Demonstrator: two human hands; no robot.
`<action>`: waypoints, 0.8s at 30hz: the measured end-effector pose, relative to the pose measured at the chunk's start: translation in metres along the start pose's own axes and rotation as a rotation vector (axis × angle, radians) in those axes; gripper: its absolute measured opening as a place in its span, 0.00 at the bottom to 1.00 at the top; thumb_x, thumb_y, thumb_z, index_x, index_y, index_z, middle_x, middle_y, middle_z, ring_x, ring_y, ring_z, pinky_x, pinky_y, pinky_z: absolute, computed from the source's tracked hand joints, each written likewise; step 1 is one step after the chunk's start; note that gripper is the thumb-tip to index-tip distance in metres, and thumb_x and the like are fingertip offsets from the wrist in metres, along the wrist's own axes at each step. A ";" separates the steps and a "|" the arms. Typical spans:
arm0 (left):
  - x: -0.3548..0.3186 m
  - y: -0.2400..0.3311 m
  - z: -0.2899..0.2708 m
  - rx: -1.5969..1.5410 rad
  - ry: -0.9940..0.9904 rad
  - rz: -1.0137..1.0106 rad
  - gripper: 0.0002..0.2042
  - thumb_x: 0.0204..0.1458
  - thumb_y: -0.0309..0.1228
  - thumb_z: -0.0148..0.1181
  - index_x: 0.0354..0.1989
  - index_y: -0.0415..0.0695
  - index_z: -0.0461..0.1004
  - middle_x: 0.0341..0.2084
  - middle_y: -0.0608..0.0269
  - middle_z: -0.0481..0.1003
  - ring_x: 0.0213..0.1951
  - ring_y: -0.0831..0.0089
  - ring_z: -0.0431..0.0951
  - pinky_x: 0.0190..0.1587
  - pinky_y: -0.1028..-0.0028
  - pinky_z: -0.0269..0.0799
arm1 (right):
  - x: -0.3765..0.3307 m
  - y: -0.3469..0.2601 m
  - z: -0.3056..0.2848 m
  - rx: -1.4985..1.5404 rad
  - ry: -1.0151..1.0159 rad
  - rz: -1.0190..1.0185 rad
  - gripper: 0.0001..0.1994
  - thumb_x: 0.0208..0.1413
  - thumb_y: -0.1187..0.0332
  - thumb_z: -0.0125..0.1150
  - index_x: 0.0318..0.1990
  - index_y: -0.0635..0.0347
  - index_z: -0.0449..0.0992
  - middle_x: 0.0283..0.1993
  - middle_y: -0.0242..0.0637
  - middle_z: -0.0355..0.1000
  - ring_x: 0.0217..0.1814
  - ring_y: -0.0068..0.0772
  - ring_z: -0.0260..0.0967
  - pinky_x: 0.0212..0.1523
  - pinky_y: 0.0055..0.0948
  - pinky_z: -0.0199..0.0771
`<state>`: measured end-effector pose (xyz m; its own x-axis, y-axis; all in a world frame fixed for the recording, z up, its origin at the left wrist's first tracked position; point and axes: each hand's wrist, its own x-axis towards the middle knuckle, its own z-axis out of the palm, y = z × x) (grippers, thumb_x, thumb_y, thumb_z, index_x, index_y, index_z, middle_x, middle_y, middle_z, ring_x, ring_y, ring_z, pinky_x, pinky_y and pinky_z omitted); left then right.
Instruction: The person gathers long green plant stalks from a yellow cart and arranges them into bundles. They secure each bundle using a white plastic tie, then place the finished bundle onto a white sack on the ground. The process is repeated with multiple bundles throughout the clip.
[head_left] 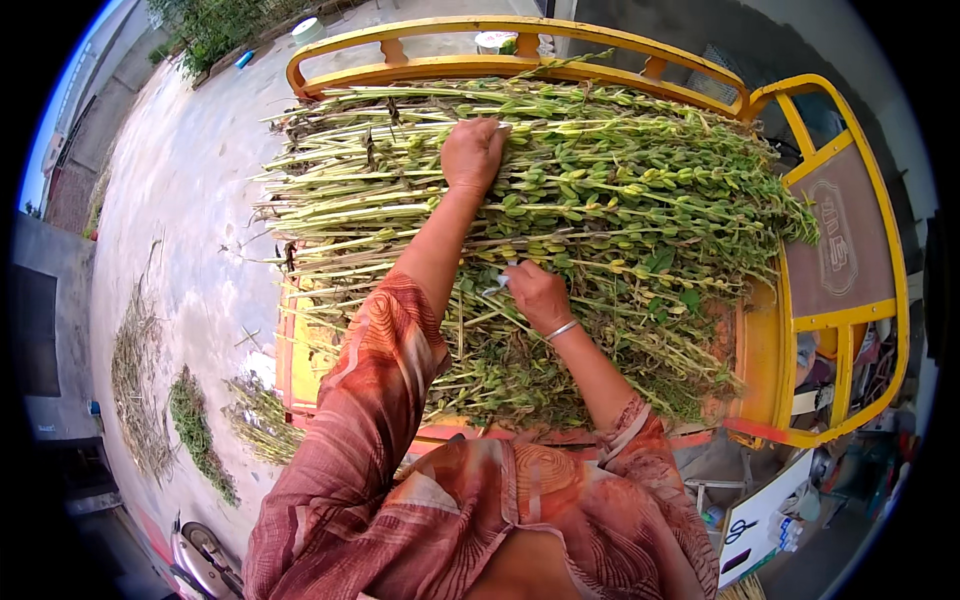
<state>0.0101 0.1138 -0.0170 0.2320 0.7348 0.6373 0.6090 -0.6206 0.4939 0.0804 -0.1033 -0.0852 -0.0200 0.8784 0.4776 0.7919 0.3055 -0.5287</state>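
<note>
Long cut stalks with green pods [600, 190], which look like sesame, lie side by side across a yellow cart bed [760, 350]. My left hand [473, 157] is closed over the far part of the layer, with a small white end of a strip showing at its fingers. Nearer to me, my right hand [540, 298] pinches a white strip [496, 286] just above the stalks; a bracelet circles that wrist. Whether both white ends belong to one strip is hidden among the stalks. Bare stems point left, leafy pod tops right.
A yellow rail [440, 70] borders the cart's far side, and a framed panel [838, 235] stands at its right end. Loose dry stalks [140, 385] and a green heap [200, 435] lie on the concrete to the left. Scissors [740, 530] rest on a white board at lower right.
</note>
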 end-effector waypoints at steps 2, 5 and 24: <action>0.006 0.004 -0.004 -0.097 -0.064 -0.089 0.11 0.50 0.40 0.59 0.23 0.47 0.77 0.25 0.59 0.76 0.30 0.56 0.75 0.31 0.61 0.71 | 0.007 -0.007 -0.016 0.245 0.113 0.069 0.07 0.49 0.77 0.57 0.37 0.63 0.76 0.29 0.42 0.71 0.29 0.46 0.72 0.28 0.36 0.72; 0.017 0.008 -0.008 -0.042 -0.202 -0.105 0.14 0.49 0.42 0.59 0.21 0.44 0.76 0.23 0.54 0.75 0.28 0.52 0.74 0.30 0.58 0.69 | 0.054 -0.018 -0.052 0.204 0.192 -0.037 0.04 0.49 0.77 0.58 0.34 0.63 0.74 0.27 0.43 0.70 0.27 0.46 0.70 0.25 0.36 0.69; 0.038 0.019 0.010 0.228 -0.164 -0.021 0.08 0.44 0.35 0.63 0.22 0.45 0.78 0.19 0.56 0.73 0.26 0.56 0.75 0.27 0.63 0.69 | 0.175 0.053 -0.018 0.069 0.362 0.079 0.03 0.50 0.76 0.55 0.26 0.63 0.69 0.25 0.46 0.67 0.28 0.53 0.67 0.26 0.41 0.64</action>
<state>0.0384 0.1327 0.0108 0.3259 0.7929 0.5149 0.7656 -0.5408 0.3483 0.1299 0.0595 -0.0166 0.2662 0.7168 0.6445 0.7391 0.2774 -0.6138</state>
